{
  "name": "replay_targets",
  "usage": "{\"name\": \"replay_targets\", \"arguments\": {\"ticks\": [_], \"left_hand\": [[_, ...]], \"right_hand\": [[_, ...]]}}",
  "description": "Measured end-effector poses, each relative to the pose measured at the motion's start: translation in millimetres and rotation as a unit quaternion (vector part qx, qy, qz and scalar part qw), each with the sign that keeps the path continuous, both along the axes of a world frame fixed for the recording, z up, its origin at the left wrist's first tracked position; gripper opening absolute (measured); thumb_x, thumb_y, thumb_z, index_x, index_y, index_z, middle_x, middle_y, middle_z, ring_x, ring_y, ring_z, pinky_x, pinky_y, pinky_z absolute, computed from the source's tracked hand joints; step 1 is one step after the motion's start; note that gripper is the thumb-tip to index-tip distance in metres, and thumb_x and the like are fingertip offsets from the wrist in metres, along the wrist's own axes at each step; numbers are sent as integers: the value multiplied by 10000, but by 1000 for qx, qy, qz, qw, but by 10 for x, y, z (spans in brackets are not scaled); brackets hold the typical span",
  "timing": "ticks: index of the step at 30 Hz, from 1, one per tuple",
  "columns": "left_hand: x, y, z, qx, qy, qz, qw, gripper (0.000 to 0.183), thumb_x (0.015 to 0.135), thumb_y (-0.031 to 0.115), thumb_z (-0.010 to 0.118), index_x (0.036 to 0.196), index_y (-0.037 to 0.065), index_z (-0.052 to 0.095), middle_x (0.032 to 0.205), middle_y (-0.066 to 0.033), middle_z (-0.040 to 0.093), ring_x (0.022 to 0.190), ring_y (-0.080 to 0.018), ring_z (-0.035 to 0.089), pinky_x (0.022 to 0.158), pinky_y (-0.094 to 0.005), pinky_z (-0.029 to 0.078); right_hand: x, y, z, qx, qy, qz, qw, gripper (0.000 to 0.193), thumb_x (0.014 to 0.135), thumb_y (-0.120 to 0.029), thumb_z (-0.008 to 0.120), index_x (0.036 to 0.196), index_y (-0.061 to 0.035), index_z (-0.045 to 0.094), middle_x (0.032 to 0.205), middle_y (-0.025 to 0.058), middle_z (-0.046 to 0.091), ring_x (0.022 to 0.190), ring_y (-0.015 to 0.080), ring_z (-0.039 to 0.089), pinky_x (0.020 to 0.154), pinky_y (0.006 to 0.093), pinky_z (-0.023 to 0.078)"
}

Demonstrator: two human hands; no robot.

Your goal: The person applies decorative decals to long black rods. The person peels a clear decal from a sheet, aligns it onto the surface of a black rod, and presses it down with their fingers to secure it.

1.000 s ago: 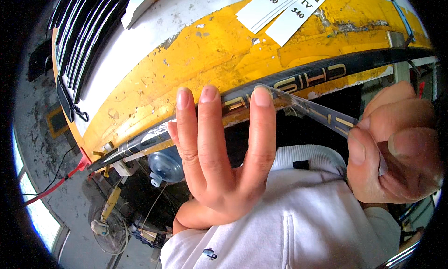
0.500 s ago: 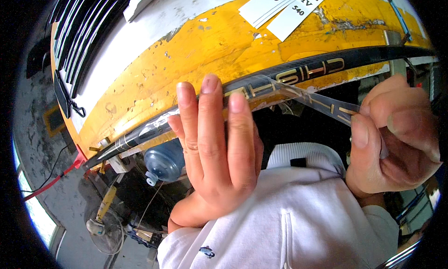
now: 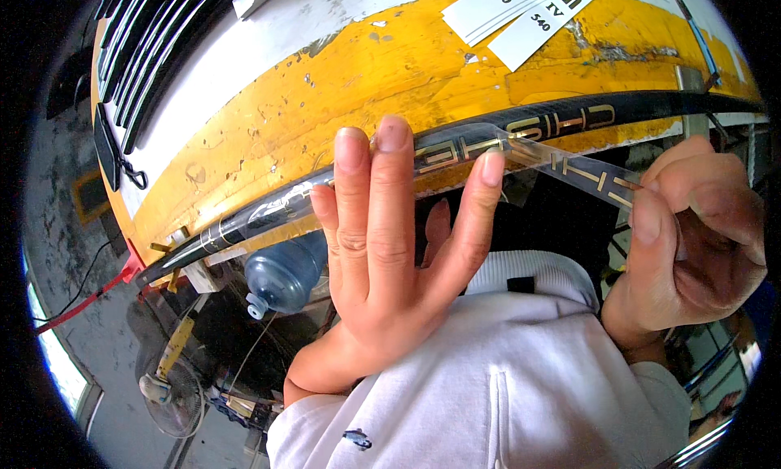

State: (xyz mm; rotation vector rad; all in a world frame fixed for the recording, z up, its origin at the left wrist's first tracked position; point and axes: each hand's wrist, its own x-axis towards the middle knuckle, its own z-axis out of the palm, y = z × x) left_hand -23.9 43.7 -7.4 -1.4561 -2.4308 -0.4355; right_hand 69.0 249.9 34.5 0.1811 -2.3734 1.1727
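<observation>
Yellow, chipped paint covered the big curved panel (image 3: 309, 119), and along its lower edge ran the dark rod (image 3: 569, 115) with gold lettering. Your left hand (image 3: 390, 249) lay flat, fingers spread wide, pressing the clear film strip (image 3: 464, 143) against that rod. Your right hand (image 3: 691, 225) pinched the strip's free end (image 3: 606, 180), lifted off to the right. You seemed midway through laying the decal; smoothing rightward called for steady tension and even fingertip pressure.

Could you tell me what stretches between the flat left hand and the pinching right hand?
In the head view, a clear film strip with gold lettering spans the gap, lifted off the black rod, from the left hand to the right hand.
</observation>
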Motion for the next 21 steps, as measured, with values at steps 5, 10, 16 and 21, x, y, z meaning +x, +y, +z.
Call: {"name": "replay_targets", "arguments": {"ticks": [5, 10, 16, 21], "left_hand": [[-55, -69, 57, -54, -22, -14, 998, 491, 819, -25, 603, 1303, 23, 539, 1373, -274, 431, 1309, -449, 385, 1106, -503, 234], [-92, -106, 87, -55, -37, -38, 997, 499, 831, -4, 581, 1304, -106, 460, 1362, -294, 426, 1307, -453, 374, 1113, -481, 233], [-84, -77, 65, -35, -32, -35, 998, 541, 820, -12, 576, 1333, -107, 433, 1377, -307, 410, 1316, -467, 364, 1125, -486, 213], [-81, -98, 88, -41, -44, -34, 998, 544, 815, -15, 584, 1337, -86, 444, 1380, -290, 421, 1318, -447, 375, 1122, -482, 223]], "right_hand": [[-6, 86, -4, -1, -2, 27, 1000, 471, 605, 173, 708, 1031, 10, 589, 798, 94, 626, 615, 158, 581, 553, 251, 450], [-3, 10, -31, -20, 26, -26, 999, 424, 619, 136, 719, 1002, -8, 608, 789, 84, 619, 592, 163, 574, 536, 270, 440], [57, -213, 7, -9, -14, -74, 997, 484, 768, 119, 616, 1190, -62, 462, 813, 89, 532, 642, 158, 476, 556, 276, 428], [94, -242, -1, -18, -4, -66, 998, 463, 766, 105, 631, 1165, -70, 474, 807, 84, 533, 627, 160, 468, 542, 286, 418]]}}
